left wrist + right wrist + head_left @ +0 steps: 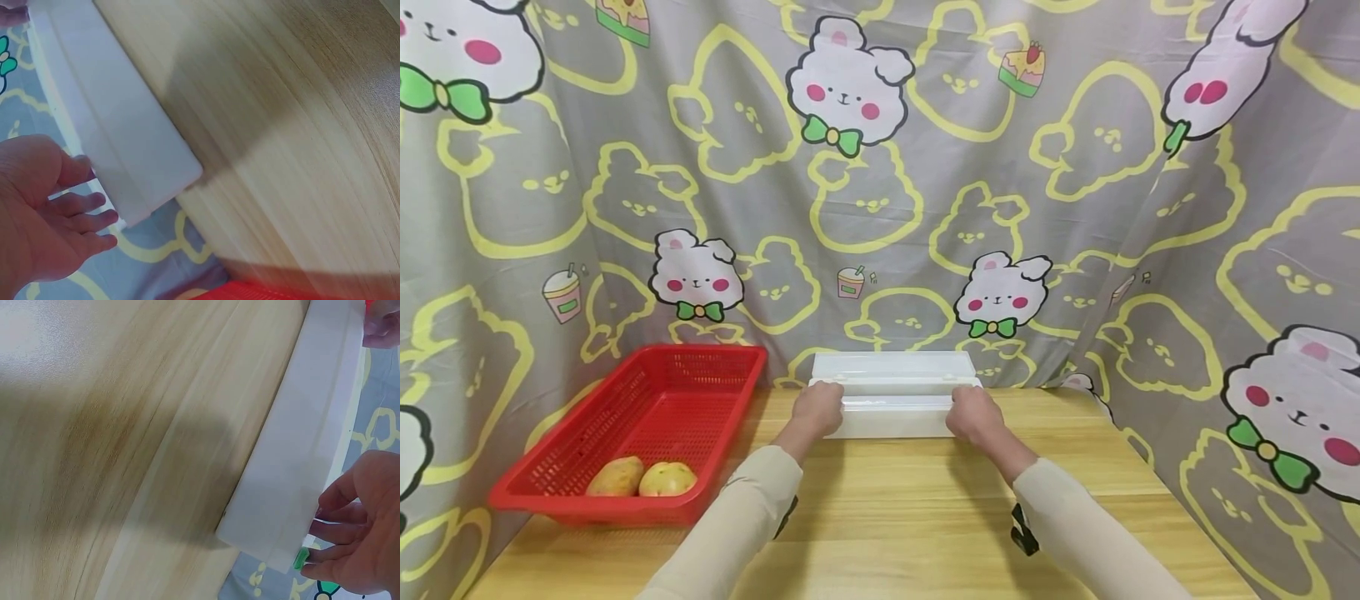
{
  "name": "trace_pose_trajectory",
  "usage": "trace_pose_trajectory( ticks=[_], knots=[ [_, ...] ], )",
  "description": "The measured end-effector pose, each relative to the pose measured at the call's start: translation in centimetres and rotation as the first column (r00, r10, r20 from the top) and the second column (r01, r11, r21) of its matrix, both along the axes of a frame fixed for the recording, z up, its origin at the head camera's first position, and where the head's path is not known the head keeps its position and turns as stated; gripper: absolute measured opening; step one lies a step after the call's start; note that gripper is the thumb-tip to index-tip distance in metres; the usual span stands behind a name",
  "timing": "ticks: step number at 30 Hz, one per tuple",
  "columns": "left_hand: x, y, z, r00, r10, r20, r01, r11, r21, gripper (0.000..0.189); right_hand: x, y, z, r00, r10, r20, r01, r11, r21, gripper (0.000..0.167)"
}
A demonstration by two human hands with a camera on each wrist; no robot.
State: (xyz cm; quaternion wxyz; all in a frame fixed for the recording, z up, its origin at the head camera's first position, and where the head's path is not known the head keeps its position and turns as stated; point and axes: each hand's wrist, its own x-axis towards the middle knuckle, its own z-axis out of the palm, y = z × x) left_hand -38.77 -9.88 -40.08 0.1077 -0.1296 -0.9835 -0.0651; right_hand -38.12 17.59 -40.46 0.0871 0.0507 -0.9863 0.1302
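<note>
At the back of the table stands a long white box (895,425), its lid (891,364) tipped up behind it. My left hand (820,408) grips the left end of the box at its upper edge. At the right end, my right hand (976,413) holds the same edge with curled fingers. In the left wrist view the left hand (47,212) has its thumb and fingertips at the rim of the white box (125,125). The right wrist view shows the right hand (362,531) at the rim near the box's other corner. Most of the box's inside is hidden.
A red plastic basket (730,442) stands on the left of the wooden table (910,517). Two potatoes, one on the left (616,477) and one on the right (667,480), lie in its near end. A patterned curtain (880,200) hangs close behind the box and along both sides.
</note>
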Motion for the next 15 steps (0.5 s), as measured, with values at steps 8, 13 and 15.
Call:
trace_pose_trajectory(
  ticks=[8,13,15],
  knots=[
    [-0.44,0.09,-0.11,1.000,0.017,-0.002,-0.017,0.999,0.031,0.005,-0.33,0.11,-0.21,1.000,0.006,-0.023,-0.006,1.000,0.001,0.014],
    [-0.49,0.17,0.04,0.999,0.030,0.034,-0.032,0.998,0.058,0.005,-0.58,0.22,-0.35,0.999,0.004,-0.048,-0.004,1.000,-0.009,0.017],
    [-0.52,0.14,0.09,0.998,0.039,0.049,-0.043,0.997,0.071,0.007,-0.71,0.26,-0.44,0.999,-0.002,-0.055,0.001,1.000,-0.015,0.017]
  ],
)
